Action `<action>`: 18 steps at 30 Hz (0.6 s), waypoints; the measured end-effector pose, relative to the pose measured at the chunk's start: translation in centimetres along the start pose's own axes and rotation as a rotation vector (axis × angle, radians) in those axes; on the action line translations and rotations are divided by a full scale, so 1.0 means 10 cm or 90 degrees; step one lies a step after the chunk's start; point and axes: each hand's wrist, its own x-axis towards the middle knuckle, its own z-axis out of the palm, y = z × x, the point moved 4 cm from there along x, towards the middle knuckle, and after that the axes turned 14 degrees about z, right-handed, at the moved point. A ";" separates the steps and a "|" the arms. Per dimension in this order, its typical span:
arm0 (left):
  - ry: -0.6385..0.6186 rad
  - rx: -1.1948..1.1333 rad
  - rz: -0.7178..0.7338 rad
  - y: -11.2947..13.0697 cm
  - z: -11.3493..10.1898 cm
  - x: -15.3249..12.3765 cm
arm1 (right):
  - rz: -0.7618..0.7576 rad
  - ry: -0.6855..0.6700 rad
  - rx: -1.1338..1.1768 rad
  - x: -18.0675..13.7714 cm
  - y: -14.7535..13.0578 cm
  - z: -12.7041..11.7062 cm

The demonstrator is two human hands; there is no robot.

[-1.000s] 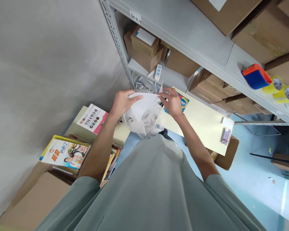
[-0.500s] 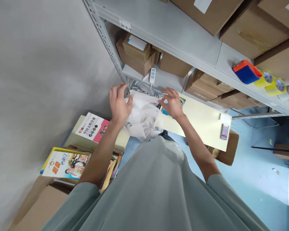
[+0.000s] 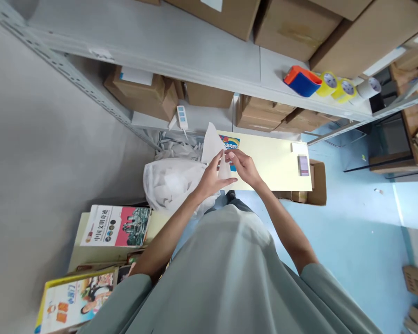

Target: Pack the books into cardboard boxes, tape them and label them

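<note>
A thin white paper sheet [image 3: 212, 144] stands up between my hands, folded, with its pointed top above my fingers. My left hand [image 3: 209, 180] grips it, fingers behind and thumb stretched out to the right. My right hand [image 3: 244, 169] curls its fingers against the sheet's right side, fingertips partly hidden. Beneath the hands lies a blue and yellow book [image 3: 231, 141] on the pale yellow tabletop [image 3: 268, 162], partly covered by the sheet and fingers. Left of the table, a clear plastic bag [image 3: 153, 178] bulges with white paper scraps.
A grey metal shelf [image 3: 195, 69] with cardboard boxes runs across the back; tape rolls [image 3: 343, 90] sit on it. A power strip [image 3: 182, 117] lies on the lower shelf. A phone [image 3: 303, 165] rests at the table's right end. Books [image 3: 116, 226] are stacked at lower left.
Both hands have come together and moved away from over the scrap bag to over the table and book, bringing the white sheet along. The view has turned toward the right.
</note>
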 end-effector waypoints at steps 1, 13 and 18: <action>-0.018 -0.005 0.009 0.02 0.06 0.03 | 0.017 0.005 0.007 -0.06 0.05 -0.10; -0.019 -0.103 -0.215 0.07 0.78 0.41 | 0.083 0.070 0.250 -0.32 1.06 -0.94; 0.043 -0.067 -0.286 -0.12 1.18 0.62 | 0.180 -0.015 0.429 -0.14 1.71 -1.39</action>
